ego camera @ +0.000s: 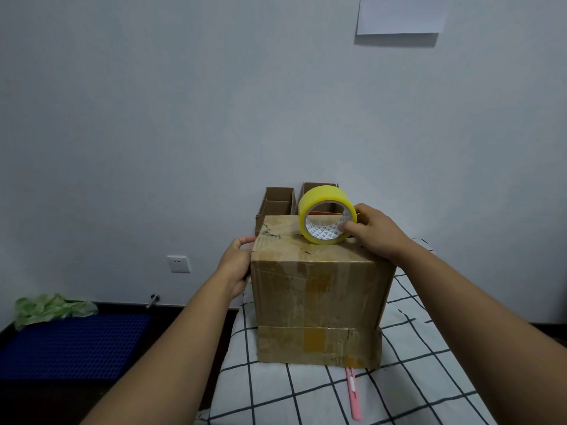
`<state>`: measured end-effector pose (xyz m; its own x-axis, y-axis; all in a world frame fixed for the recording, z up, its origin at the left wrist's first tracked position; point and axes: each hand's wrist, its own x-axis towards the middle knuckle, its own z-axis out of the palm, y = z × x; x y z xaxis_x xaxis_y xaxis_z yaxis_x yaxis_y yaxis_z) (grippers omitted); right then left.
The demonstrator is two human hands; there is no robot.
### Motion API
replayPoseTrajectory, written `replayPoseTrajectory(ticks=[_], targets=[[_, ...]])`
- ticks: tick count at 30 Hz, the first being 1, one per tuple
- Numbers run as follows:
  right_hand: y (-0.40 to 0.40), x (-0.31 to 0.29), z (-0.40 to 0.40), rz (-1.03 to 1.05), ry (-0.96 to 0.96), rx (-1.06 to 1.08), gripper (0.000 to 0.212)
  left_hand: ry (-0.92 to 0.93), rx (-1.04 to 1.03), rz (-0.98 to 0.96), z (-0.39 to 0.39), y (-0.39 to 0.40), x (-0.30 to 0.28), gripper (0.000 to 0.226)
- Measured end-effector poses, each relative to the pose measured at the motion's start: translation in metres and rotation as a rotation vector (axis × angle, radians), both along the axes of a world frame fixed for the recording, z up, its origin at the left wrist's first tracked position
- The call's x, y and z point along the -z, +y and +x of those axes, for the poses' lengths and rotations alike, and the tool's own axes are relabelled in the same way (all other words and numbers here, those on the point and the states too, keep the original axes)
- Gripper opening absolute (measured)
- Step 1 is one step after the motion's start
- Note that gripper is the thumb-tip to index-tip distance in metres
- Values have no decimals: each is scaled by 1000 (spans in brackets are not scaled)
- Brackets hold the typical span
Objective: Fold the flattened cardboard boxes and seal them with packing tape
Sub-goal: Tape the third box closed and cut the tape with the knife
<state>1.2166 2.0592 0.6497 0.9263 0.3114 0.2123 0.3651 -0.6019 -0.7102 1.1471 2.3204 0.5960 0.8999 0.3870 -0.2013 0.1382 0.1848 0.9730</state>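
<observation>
Brightness: dim and greyish; my view darkens toward the corners.
Shadows: soft ones under the paper sheet [401, 14] on the wall [184, 118].
Glare: faint sheen on the tape roll [326, 215].
Distortion: my forearms stretch at the bottom edge.
Focus: mostly sharp.

No readable text, labels or numbers anywhere

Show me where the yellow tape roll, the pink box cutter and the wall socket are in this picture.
yellow tape roll [310, 207]: head view, on its outer yellow band.
pink box cutter [353, 394]: head view, midway along its handle.
wall socket [178, 264]: head view, centre of its white faceplate.
</observation>
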Motion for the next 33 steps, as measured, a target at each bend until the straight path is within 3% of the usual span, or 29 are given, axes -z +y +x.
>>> replayPoseTrajectory(ticks=[3,5,8,12,25,28,30,33], targets=[[3,2,-1,10,0,2,30,-128,-73,214,-2,-1,-9,34],[6,3,-2,18,-10,8,29,-200,50,406,-5,-9,-19,44],[8,1,-2,33,-23,13,29,-201,191,726,-6,-16,-23,55],[6,-3,1,18,-14,4,32,-119,212,1063,-7,-16,-21,65],[12,5,-3,-38,8,41,33,-57,254,1197,-16,-17,-27,62],[15,5,-2,-38,14,44,34,-41,240,1385,-17,-18,-31,52],[18,5,2,-58,-7,79,33,-23,253,1557,-11,-18,-33,58],[21,6,5,-109,-51,129,25,23,325,1564,-4,-19,-32,71]])
